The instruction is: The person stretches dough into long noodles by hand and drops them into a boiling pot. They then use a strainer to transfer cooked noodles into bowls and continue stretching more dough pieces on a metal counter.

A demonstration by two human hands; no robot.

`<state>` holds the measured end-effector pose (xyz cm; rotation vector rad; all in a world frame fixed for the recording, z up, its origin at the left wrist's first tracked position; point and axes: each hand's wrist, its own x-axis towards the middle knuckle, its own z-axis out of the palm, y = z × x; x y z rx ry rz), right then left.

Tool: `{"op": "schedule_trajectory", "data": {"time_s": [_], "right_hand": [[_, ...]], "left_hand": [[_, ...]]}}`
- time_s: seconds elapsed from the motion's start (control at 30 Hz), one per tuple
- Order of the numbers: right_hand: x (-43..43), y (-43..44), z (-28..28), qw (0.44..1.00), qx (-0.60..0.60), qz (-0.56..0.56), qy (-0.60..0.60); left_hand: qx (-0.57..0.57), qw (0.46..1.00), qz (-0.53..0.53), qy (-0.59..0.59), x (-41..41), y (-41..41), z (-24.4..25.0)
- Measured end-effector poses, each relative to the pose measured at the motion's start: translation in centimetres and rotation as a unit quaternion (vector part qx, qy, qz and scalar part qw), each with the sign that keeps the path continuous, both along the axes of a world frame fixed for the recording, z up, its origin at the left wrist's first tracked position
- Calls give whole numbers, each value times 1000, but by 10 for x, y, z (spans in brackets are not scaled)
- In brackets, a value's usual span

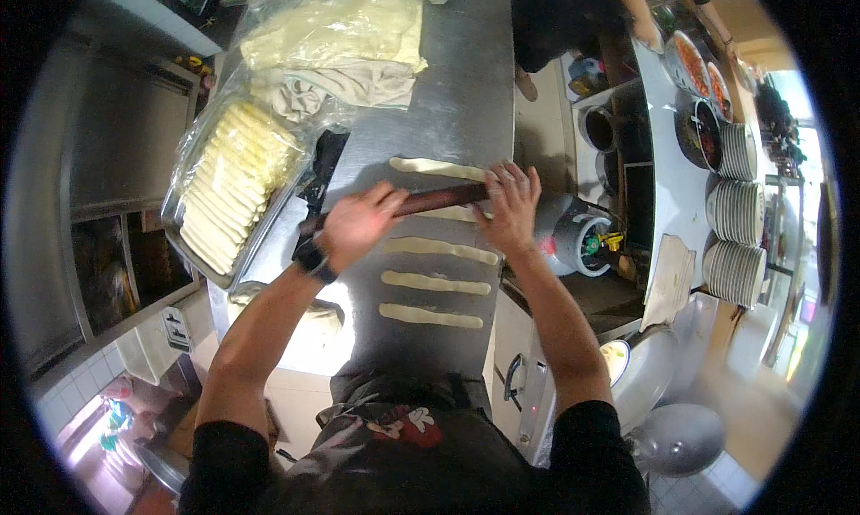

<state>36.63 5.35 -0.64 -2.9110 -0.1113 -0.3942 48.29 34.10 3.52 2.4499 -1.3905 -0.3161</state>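
A dark wooden rolling pin lies at a slant across a strip of dough on the steel worktable. My left hand, blurred, grips its left part, with a dark watch on the wrist. Towards the other end, my right hand is on the pin with its fingers spread. Beyond the pin is another dough strip, its right end close to my right fingers. Nearer my body, several more dough strips lie side by side. The pin partly covers the strip under it.
On the left stands a metal tray of dough sticks under plastic film. A crumpled cloth and plastic-covered dough are farther back. Right of the table are a gas cylinder, stacked plates and another person.
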Motion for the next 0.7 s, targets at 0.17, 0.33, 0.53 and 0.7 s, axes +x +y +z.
{"op": "schedule_trajectory", "data": {"time_s": [0.17, 0.33, 0.53, 0.7], "right_hand": [[-14, -42, -26, 978, -80, -178, 77], [64, -70, -41, 960, -52, -260, 91], [3, -54, -50, 962, -1, -186, 201], [77, -88, -49, 965, -112, -234, 21]], "left_hand": [[-31, 995, 48, -78, 39, -57, -58], [7, 976, 117, -185, 107, -96, -75], [34, 991, 89, -93, 51, -59, -84], [52, 969, 120, -209, 120, -108, -71]]}}
